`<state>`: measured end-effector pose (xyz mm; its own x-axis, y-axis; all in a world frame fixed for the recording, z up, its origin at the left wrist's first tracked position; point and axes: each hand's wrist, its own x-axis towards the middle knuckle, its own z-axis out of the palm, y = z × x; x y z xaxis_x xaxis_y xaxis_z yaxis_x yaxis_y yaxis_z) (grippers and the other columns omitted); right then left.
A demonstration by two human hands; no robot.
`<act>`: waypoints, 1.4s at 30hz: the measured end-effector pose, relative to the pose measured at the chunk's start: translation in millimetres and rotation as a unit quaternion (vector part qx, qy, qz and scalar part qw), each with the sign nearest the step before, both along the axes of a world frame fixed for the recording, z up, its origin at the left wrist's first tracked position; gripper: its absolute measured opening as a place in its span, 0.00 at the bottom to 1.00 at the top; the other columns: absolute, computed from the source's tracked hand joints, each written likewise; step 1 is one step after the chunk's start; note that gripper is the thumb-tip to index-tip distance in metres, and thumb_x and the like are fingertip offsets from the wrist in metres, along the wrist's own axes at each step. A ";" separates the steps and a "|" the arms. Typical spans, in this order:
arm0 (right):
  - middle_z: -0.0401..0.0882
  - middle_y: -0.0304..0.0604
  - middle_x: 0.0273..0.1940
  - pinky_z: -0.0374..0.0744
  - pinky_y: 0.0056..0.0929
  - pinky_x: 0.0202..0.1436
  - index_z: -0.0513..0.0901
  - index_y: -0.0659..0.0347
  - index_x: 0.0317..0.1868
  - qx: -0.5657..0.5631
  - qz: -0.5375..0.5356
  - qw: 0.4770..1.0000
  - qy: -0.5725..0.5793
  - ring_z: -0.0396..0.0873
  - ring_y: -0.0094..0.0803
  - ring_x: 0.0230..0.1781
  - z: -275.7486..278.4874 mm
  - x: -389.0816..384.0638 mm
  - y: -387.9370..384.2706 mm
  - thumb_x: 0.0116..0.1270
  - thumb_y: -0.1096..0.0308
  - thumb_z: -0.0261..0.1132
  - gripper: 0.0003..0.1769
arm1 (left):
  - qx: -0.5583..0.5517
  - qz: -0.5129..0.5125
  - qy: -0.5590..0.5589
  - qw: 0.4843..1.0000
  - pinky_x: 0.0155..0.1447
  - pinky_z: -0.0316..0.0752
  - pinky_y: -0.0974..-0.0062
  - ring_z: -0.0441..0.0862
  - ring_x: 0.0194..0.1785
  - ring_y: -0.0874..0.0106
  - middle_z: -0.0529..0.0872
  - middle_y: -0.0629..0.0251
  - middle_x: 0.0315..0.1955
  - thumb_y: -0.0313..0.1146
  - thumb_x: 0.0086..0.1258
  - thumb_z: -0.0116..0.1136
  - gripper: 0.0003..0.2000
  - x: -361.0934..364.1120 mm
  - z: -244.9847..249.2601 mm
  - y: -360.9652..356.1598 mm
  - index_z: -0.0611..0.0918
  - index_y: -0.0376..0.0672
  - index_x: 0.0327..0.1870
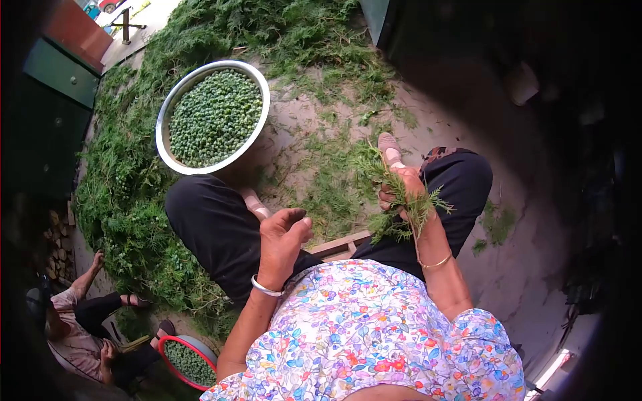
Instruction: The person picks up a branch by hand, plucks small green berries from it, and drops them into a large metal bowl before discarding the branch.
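My right hand [404,190] is closed around a leafy evergreen sprig [422,207], whose flat green fronds stick out on both sides of the fist and hang over the wrist. My left hand [286,240], with a silver bracelet on its wrist, is raised above my left thigh. Its fingers are curled in and the thumb lies near the index finger; whatever is inside, if anything, is hidden. Ahead of my left knee stands a wide metal basin [265,100] filled with small round green berries or cones [217,117].
Cut evergreen branches [144,220] are heaped along the left and far side. Loose green bits [328,194] litter the floor between my feet. A co-worker [80,321] sits at lower left, beside a red-rimmed basin [164,364] of similar green berries. Stacked firewood [60,247] lies behind.
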<state>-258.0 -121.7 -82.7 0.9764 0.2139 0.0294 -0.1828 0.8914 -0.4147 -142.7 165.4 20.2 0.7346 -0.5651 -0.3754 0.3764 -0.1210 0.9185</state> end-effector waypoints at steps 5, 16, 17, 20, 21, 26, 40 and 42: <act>0.62 0.33 0.21 0.67 0.28 0.29 0.73 0.72 0.45 -0.055 -0.200 0.973 0.102 0.62 0.25 0.22 76.3 -18.2 41.7 0.72 0.51 0.48 0.26 | -0.055 0.010 0.041 0.998 0.32 0.77 0.81 0.81 0.26 0.76 0.84 0.61 0.29 0.25 0.65 0.58 0.08 9.7 -9.8 -15.6 0.79 0.30 0.41; 0.59 0.28 0.19 0.65 0.25 0.27 0.72 0.70 0.41 -0.030 -0.204 0.970 0.126 0.60 0.21 0.19 112.0 -33.5 76.3 0.72 0.55 0.51 0.21 | -0.135 -0.090 0.104 0.981 0.36 0.78 0.80 0.81 0.30 0.78 0.85 0.62 0.30 0.25 0.64 0.61 0.11 -13.7 -7.8 -51.5 0.81 0.30 0.45; 0.59 0.29 0.20 0.66 0.26 0.27 0.72 0.66 0.39 -0.014 -0.203 0.968 0.149 0.60 0.21 0.19 111.5 -35.4 81.2 0.72 0.56 0.51 0.18 | -0.120 -0.091 0.043 0.988 0.36 0.78 0.81 0.80 0.30 0.79 0.85 0.63 0.29 0.26 0.64 0.61 0.12 -17.0 -0.2 -55.8 0.80 0.29 0.46; 0.59 0.29 0.21 0.66 0.26 0.28 0.71 0.62 0.37 0.016 -0.183 0.969 0.167 0.60 0.21 0.20 107.9 -38.4 87.3 0.72 0.58 0.51 0.15 | -0.100 -0.082 -0.041 0.991 0.34 0.75 0.84 0.78 0.32 0.82 0.83 0.67 0.29 0.28 0.65 0.62 0.15 -24.6 2.6 -64.3 0.78 0.30 0.50; 0.59 0.29 0.21 0.66 0.26 0.28 0.72 0.67 0.40 0.035 -0.186 0.969 0.157 0.60 0.21 0.20 107.3 -39.3 91.3 0.72 0.57 0.51 0.17 | -0.107 -0.067 -0.079 0.989 0.31 0.73 0.83 0.76 0.28 0.83 0.82 0.68 0.25 0.27 0.63 0.63 0.12 -24.5 -1.3 -67.0 0.79 0.31 0.45; 0.58 0.31 0.20 0.67 0.27 0.29 0.71 0.63 0.40 0.035 -0.157 0.977 0.141 0.60 0.23 0.20 104.2 -41.8 92.2 0.73 0.58 0.50 0.15 | -0.101 -0.062 -0.048 0.992 0.29 0.73 0.82 0.77 0.26 0.82 0.82 0.70 0.24 0.26 0.63 0.63 0.07 -16.1 -5.6 -61.7 0.81 0.33 0.38; 0.59 0.29 0.18 0.64 0.23 0.24 0.73 0.61 0.37 0.046 -0.118 0.970 0.207 0.59 0.19 0.17 89.8 -45.6 79.3 0.72 0.65 0.52 0.09 | -0.390 -0.060 0.304 0.867 0.25 0.68 0.75 0.71 0.20 0.78 0.79 0.61 0.24 0.33 0.71 0.54 0.09 11.1 -14.8 -46.7 0.79 0.35 0.40; 0.59 0.28 0.16 0.63 0.22 0.23 0.75 0.63 0.37 0.108 -0.098 0.975 0.166 0.59 0.18 0.16 87.2 -50.3 71.8 0.71 0.66 0.52 0.10 | -0.460 -0.014 0.355 0.814 0.27 0.69 0.76 0.70 0.20 0.79 0.78 0.61 0.24 0.35 0.72 0.49 0.11 33.8 -24.4 -40.1 0.78 0.34 0.40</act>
